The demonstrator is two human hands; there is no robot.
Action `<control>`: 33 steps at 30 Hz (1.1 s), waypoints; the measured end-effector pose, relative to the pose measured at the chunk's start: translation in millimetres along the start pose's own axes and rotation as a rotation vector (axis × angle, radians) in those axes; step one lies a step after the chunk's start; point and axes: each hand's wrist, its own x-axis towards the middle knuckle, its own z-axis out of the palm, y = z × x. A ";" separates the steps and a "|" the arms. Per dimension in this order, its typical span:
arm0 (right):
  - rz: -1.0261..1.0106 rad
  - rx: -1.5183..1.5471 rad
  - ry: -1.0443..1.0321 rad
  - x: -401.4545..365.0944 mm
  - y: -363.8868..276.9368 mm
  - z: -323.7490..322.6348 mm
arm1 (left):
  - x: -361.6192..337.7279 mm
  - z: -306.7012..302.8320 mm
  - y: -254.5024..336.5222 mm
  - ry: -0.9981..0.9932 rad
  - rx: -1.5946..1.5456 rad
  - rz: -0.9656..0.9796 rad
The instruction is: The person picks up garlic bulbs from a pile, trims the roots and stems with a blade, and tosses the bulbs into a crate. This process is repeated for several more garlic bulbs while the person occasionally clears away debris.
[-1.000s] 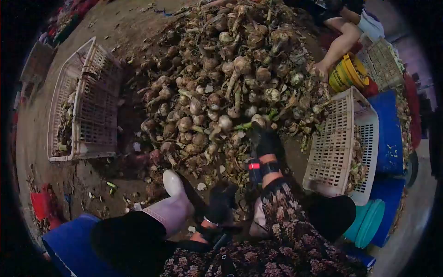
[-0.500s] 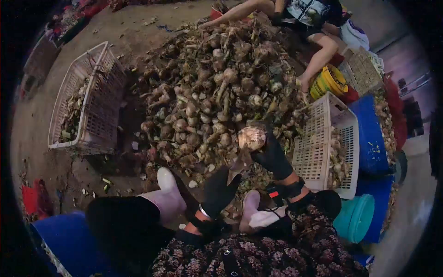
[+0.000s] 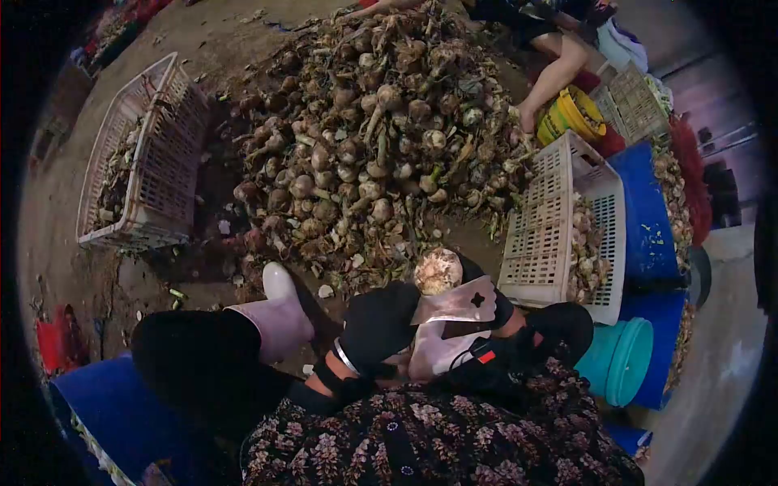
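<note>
My left hand [image 3: 377, 324], in a black glove, has its fingers wrapped shut around the knife [image 3: 454, 304], whose broad blade, with a cross-shaped cutout, juts out to my right. My right hand [image 3: 500, 300], gloved too, is clamped on a garlic bulb [image 3: 438, 270] (how each finger lies I cannot tell, since bulb and blade cover most of them). The blade lies just below the bulb; whether they touch is unclear.

Both my forearms reach forward from my body, bringing the hands close together between my knees, short of the garlic pile [image 3: 348, 146].

To my right, a pale slatted crate [image 3: 536, 235] contains garlic bulbs; to my left, another crate [image 3: 168, 154] has stalk pieces in it. A teal bucket [image 3: 632, 360] stands beside my right knee.
</note>
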 end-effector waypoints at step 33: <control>-0.033 -0.162 0.183 -1.1 24.0 -2.1 | 20.2 -5.3 -41.7 -0.067 -1.021 -0.801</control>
